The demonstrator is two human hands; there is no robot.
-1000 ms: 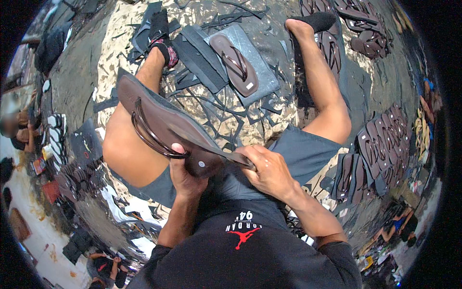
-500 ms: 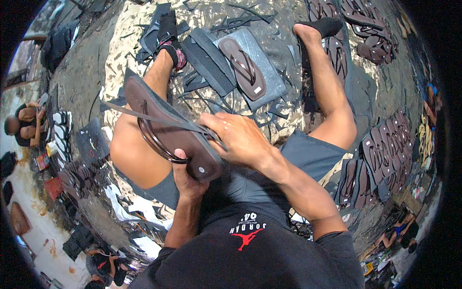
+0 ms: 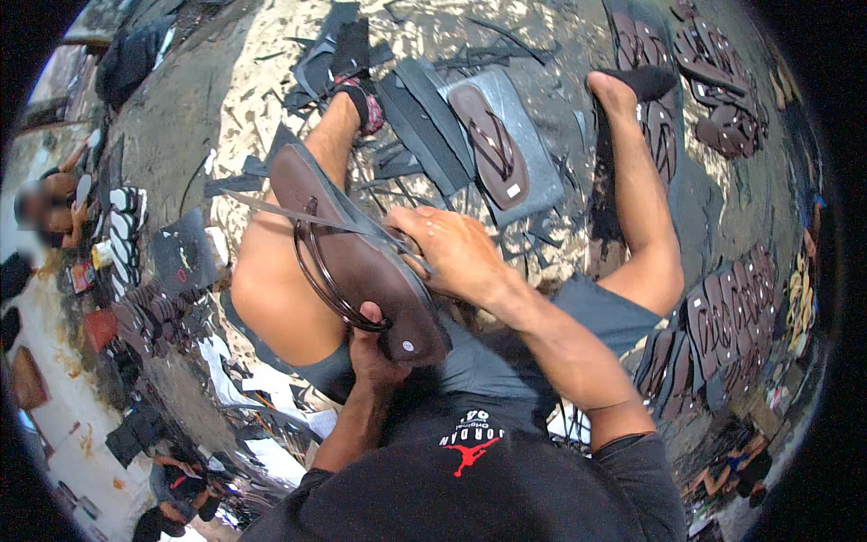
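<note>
My left hand (image 3: 375,354) grips a brown flip-flop (image 3: 384,285) near its heel, with the thumb on top beside the strap's end. The flip-flop slants over my left thigh, toe pointing away, and a dark sheet of sole material juts out beneath its edge. My right hand (image 3: 456,253) is closed around the handles of a pair of scissors (image 3: 312,219) at the flip-flop's right edge. One long blade lies across the footbed toward the upper left; the other blade is hidden.
Between my legs, another brown flip-flop (image 3: 488,144) lies on a grey slab (image 3: 542,172). Dark offcut strips (image 3: 420,122) litter the ground around it. Rows of flip-flops (image 3: 731,312) lie at right, with a pile (image 3: 713,63) at far right. Another person (image 3: 63,208) sits at left.
The whole view has shifted, so the scene sits farther right and lower. Both hands keep their hold, and the scissors still lie across the flip-flop at nearly the same place.
</note>
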